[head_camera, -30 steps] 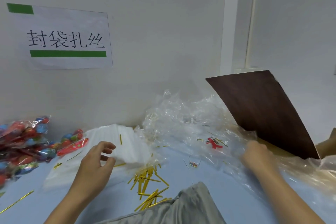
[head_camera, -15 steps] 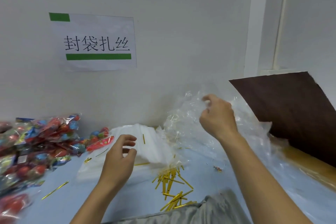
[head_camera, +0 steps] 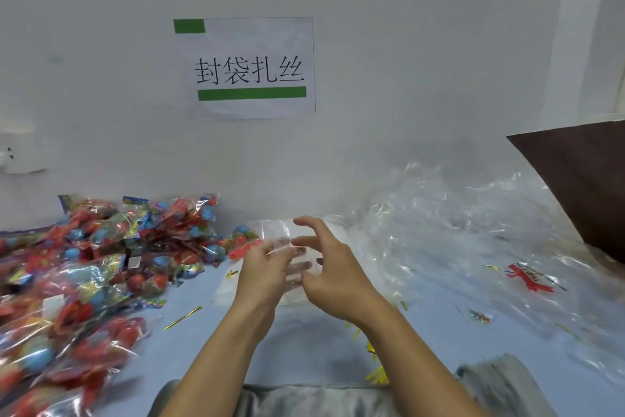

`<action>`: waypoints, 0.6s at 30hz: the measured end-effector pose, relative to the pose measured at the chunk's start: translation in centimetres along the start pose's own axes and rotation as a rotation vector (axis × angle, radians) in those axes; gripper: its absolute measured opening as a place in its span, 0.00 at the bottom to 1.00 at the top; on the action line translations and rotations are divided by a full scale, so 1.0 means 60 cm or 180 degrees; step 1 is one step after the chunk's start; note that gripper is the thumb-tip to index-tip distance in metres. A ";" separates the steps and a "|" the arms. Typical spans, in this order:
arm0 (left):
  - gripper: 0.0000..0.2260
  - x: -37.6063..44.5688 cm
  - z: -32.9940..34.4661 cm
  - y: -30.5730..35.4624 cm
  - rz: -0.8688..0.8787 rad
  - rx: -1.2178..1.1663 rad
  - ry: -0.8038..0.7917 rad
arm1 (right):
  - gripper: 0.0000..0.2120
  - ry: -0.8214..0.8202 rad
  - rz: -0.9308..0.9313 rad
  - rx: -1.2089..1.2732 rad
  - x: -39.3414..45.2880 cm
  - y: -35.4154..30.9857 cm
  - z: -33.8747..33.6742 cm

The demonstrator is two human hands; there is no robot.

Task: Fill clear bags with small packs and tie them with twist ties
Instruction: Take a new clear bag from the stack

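At frame centre we pinch a thin, empty clear plastic bag (head_camera: 279,240) in our left hand (head_camera: 267,267), right hand (head_camera: 329,267) spread loose beside it, finished red-and-blue filled bags (head_camera: 101,264) heaped at left, gold twist ties (head_camera: 375,376) unused below.

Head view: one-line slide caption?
Both hands, left hand and right hand, hold a clear bag above the table.
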State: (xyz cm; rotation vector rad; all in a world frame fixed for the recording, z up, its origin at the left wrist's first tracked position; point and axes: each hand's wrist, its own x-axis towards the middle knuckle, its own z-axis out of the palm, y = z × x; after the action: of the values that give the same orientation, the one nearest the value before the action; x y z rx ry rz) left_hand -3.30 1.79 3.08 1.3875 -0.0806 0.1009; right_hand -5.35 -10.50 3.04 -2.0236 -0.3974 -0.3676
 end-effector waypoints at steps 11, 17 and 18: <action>0.07 -0.007 0.009 0.003 0.0772 -0.0586 -0.0076 | 0.12 0.0719 0.0390 0.0504 0.010 -0.002 0.003; 0.08 0.002 -0.013 0.005 0.0743 0.0035 0.0253 | 0.08 0.1414 0.0560 0.0475 0.015 0.006 -0.007; 0.07 0.004 -0.020 0.007 0.0749 0.0208 0.0363 | 0.10 0.1670 0.0700 0.0605 0.015 0.009 -0.013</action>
State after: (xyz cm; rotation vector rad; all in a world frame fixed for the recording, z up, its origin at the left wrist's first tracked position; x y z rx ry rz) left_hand -3.12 3.05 3.33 1.4307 -0.1466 0.3813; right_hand -4.35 -11.32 3.34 -1.6844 0.1120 -0.6728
